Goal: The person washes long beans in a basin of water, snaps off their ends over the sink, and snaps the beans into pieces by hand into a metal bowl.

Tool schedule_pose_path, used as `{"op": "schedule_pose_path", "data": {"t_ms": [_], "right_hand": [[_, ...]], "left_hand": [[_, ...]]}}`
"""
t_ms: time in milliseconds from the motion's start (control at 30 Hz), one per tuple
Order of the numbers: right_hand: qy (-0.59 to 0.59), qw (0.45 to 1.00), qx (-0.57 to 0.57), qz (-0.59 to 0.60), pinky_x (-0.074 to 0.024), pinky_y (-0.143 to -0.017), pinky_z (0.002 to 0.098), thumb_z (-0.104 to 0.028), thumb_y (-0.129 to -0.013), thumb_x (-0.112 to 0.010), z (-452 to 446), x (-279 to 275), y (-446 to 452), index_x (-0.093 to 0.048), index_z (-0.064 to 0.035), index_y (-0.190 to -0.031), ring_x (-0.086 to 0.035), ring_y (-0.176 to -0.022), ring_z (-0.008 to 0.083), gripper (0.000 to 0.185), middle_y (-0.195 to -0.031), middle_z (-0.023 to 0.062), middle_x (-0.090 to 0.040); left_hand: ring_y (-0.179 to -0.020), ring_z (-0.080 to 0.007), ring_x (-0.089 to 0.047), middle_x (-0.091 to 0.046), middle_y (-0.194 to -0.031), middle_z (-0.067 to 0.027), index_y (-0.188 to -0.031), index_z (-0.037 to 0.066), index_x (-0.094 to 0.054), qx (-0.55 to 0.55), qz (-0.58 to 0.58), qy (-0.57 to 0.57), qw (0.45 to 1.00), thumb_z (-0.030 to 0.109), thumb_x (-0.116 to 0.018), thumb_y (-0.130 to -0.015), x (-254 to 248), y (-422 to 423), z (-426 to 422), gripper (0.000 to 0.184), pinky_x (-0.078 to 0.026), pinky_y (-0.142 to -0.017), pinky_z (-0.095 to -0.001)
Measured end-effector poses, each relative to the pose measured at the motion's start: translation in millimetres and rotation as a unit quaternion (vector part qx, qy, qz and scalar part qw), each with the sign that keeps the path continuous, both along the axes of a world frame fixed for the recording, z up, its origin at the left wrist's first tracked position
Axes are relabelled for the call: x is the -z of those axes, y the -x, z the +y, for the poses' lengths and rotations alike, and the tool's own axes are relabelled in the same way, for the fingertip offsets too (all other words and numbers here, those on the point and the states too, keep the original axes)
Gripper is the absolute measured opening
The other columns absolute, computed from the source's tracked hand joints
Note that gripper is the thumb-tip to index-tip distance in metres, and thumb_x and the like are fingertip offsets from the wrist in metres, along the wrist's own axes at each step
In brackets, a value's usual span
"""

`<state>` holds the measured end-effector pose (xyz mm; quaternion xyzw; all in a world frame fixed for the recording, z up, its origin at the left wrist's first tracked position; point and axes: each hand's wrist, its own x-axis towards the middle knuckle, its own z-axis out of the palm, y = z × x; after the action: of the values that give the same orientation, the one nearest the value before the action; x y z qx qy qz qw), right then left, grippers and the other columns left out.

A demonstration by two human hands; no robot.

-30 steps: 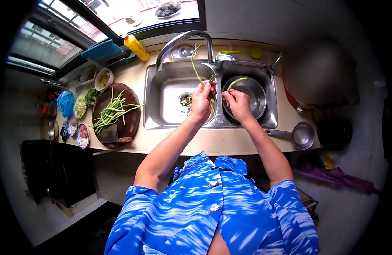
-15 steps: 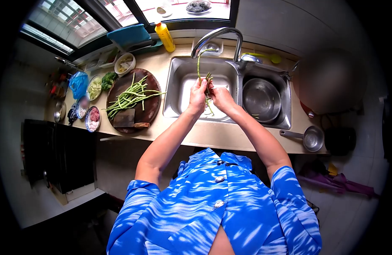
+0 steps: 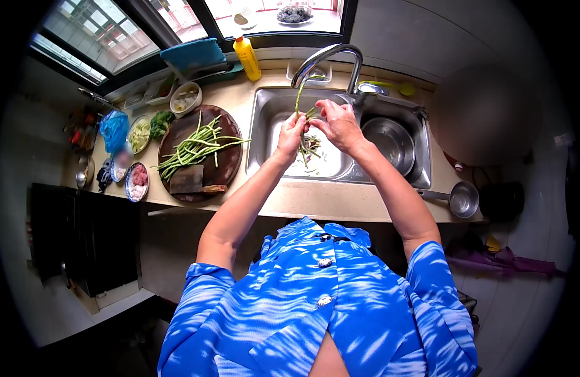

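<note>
Over the left sink basin [image 3: 255, 125], my left hand [image 3: 290, 135] is closed around a few long green beans [image 3: 299, 94]. One of the beans rises in a curve toward the faucet spout; short ends poke out between the hands. My right hand [image 3: 341, 129] is just to the right, thumb and fingers spread apart, with the thumb close to the bean ends. Below them, bean scraps [image 3: 310, 147] lie on the basin floor. A pile of long beans [image 3: 199, 143] rests on the round wooden chopping board [image 3: 226, 164] with a cleaver [image 3: 187, 180].
A chrome faucet [image 3: 327, 51] arches over the basins. A metal pot [image 3: 388, 147] sits in the right basin, and a saucepan [image 3: 463, 200] stands at the counter's right. Bowls of cut food [image 3: 137, 182], broccoli [image 3: 161, 121] and a yellow bottle [image 3: 246, 58] are at the left and back.
My right hand has moved up and right, its fingers opening away from the beans. My left hand keeps its hold. More scraps show in the basin.
</note>
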<state>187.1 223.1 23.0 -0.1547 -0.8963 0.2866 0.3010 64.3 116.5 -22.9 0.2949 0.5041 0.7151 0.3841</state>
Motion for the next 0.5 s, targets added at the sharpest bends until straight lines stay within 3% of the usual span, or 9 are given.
{"op": "schedule_pose_path", "data": {"t_ms": [67,200,333,433,500], "right_hand": [[-0.192,0.98,0.02,0.054,-0.0346,-0.081,0.0379,-0.028,-0.08,-0.059,1.7,0.7,7.7,-0.055,-0.0105,-0.094,-0.057,-0.077,0.019,0.023,-0.08,0.0054,-0.058],[-0.292,0.956,-0.025,0.036,-0.0345,-0.082,0.0378,-0.023,-0.08,-0.055,0.8,-6.2,14.4,-0.054,-0.0142,-0.082,-0.055,-0.071,0.0173,0.009,-0.072,0.0015,-0.053],[-0.292,0.954,-0.032,0.052,-0.0373,-0.076,0.0348,-0.02,-0.076,-0.058,-5.6,0.2,25.7,-0.052,-0.0117,-0.072,-0.054,-0.065,0.0181,0.012,-0.062,0.0016,-0.05],[-0.231,0.97,-0.015,0.073,-0.0363,-0.068,0.0374,-0.019,-0.08,-0.052,-12.8,6.8,35.1,-0.051,-0.0129,-0.062,-0.054,-0.057,0.0254,0.019,-0.056,0.0057,-0.052],[-0.079,0.993,0.038,0.085,-0.0377,-0.064,0.038,-0.021,-0.082,-0.051,-22.5,16.3,42.9,-0.052,-0.0111,-0.061,-0.054,-0.056,0.0291,0.023,-0.057,0.009,-0.055]], "left_hand": [[-0.068,-0.0057,-0.042,-0.05,-0.076,0.0024,-0.092,0.005,-0.053,0.026,0.003,0.006,1.0,0.014,-0.047,-0.092,-1.2,0.3,-1.9,0.011,-0.035,-0.063,-0.0184],[-0.069,-0.005,-0.043,-0.051,-0.078,0.0025,-0.093,0.005,-0.054,0.037,-0.004,0.0,0.999,0.015,-0.047,-0.092,-12.8,0.8,-6.6,0.012,-0.036,-0.063,-0.0189],[-0.069,-0.0034,-0.044,-0.053,-0.081,0.0032,-0.092,0.007,-0.056,0.059,-0.013,-0.003,0.998,0.021,-0.047,-0.093,-9.8,7.8,-10.9,0.017,-0.037,-0.064,-0.0192],[-0.071,-0.0041,-0.048,-0.055,-0.08,0.0036,-0.09,0.007,-0.057,0.071,0.032,0.02,0.997,0.023,-0.049,-0.092,-18.3,16.7,-12.8,0.018,-0.039,-0.067,-0.0193],[-0.07,-0.0045,-0.048,-0.054,-0.076,0.0047,-0.088,0.007,-0.057,0.04,0.044,0.012,0.998,0.023,-0.051,-0.091,-20.7,14.2,-11.3,0.017,-0.041,-0.068,-0.0195]]}}
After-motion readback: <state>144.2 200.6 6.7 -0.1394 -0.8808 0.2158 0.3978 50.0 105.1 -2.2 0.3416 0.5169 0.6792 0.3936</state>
